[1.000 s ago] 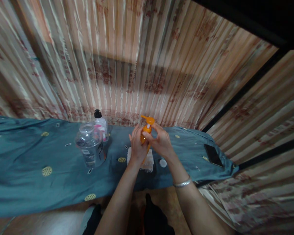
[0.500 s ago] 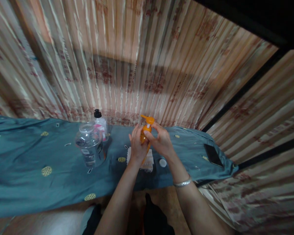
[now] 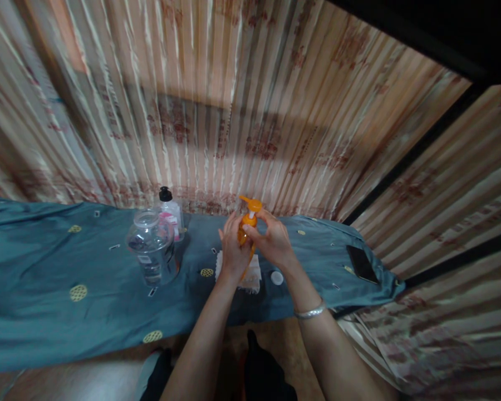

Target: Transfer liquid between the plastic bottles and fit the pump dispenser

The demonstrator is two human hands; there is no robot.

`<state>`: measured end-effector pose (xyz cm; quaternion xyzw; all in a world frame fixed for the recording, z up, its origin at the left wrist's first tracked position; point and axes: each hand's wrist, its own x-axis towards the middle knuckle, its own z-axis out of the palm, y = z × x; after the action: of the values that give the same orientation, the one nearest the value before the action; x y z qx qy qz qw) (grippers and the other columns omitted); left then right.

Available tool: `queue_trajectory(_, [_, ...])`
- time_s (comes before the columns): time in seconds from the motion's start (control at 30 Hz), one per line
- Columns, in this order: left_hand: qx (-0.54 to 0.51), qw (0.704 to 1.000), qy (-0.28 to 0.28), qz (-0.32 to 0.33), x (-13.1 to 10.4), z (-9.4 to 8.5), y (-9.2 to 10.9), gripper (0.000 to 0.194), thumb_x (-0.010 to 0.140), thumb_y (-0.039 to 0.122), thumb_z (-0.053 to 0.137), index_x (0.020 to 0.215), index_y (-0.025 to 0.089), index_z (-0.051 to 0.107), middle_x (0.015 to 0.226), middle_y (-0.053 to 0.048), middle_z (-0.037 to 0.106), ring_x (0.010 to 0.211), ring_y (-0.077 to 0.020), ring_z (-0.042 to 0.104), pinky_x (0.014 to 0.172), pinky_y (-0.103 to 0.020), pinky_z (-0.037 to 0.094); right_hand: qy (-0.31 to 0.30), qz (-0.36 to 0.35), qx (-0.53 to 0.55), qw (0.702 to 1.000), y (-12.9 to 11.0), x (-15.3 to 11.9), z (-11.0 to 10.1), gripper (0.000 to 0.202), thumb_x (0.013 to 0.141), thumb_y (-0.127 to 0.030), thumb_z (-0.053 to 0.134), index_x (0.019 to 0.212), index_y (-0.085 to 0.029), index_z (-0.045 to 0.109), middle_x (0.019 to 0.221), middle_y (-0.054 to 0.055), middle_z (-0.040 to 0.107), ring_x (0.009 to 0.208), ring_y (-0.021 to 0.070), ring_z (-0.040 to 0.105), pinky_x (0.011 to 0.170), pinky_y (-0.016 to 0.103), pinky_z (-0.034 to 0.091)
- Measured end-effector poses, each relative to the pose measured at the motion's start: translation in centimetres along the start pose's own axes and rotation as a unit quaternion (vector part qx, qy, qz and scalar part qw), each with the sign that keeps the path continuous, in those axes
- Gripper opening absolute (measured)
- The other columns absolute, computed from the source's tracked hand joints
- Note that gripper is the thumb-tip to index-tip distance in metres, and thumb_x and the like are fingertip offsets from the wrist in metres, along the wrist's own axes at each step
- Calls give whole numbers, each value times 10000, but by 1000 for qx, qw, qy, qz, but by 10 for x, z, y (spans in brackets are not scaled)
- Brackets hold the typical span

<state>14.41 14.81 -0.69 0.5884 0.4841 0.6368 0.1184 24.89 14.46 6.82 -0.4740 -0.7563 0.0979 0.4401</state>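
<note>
Curtain fills upper frame; blue cloth spans below. Frame centre: left hand wrapped round one orange bottle, right hand closed near its neck, bottle between them. One jar, one black-topped bottle centre-left; one napkin below hands; one disc, one phone rightward.

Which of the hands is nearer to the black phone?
Right. The right hand is at the neck of the orange pump bottle, left of the black phone; the left hand holds the bottle's body, farther left.
</note>
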Motion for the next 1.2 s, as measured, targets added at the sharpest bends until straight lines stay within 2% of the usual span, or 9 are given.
queue_trajectory(0.17, [0,1000,-3,0,1,-1,1,433,949,513,488,1217,206,633,1308,-179,690,1384,-339,536,1176,-598,340,64,34,-22,997,0,1,7,232,742,-327,804,872,-240,633,1080,85,769,1225,315,656,1095,491,480])
queue_trajectory(0.3, [1,1000,-6,-2,1,0,1,391,951,468,494,1205,207,637,1287,-164,706,1385,-324,539,1173,-588,349,48,15,-16,999,-3,0,4,341,764,-334,785,1054,-208,658,1157,110,755,1163,293,688,1053,456,514])
queue_trajectory(0.37, [2,1000,-6,-5,1,0,2,405,947,473,496,1217,205,635,1311,-169,696,1385,-328,540,1170,-587,354,30,-3,-7,1000,-3,0,1,315,804,-316,741,1092,-215,660,1182,100,751,1151,267,692,1048,430,519])
queue_trajectory(0.5, [5,1000,-7,-6,0,-1,3,444,947,509,474,1232,210,637,1333,-173,685,1389,-340,536,1165,-593,356,26,-18,-13,999,0,0,3,130,830,-297,710,933,-231,667,1144,92,760,1162,274,686,1081,456,497])
queue_trajectory(0.63, [4,1000,-7,-4,1,-2,3,458,955,528,446,1220,209,639,1321,-176,693,1394,-345,531,1172,-610,338,73,6,-38,997,2,0,9,198,771,-340,791,869,-236,653,1104,101,768,1264,326,634,1118,512,466])
queue_trajectory(0.83, [1,1000,-4,-4,1,-1,1,453,950,532,474,1218,201,629,1315,-182,691,1387,-341,537,1163,-599,355,40,-14,-31,999,2,-1,2,363,796,-350,767,1121,-213,679,1245,122,735,1229,295,660,1102,476,486])
queue_trajectory(0.93, [-1,1000,-4,-2,0,-1,1,492,946,563,464,1233,195,622,1325,-191,683,1376,-345,545,1156,-589,366,12,-26,-23,999,3,-1,0,229,840,-299,714,1055,-220,700,1249,110,736,1258,275,645,1124,461,471])
queue_trajectory(1.0, [0,1000,-4,-2,0,0,0,499,950,564,453,1245,197,618,1331,-192,677,1376,-341,544,1162,-584,358,17,-26,-26,999,4,-1,1,155,844,-286,711,987,-225,705,1254,110,736,1297,280,619,1145,483,449])
queue_trajectory(1.2, [5,1000,-7,-7,0,0,0,438,945,507,485,1233,209,628,1333,-175,682,1391,-332,529,1172,-576,348,51,7,-42,998,5,0,8,180,795,-327,783,905,-221,688,1234,132,748,1367,329,561,1133,536,438])
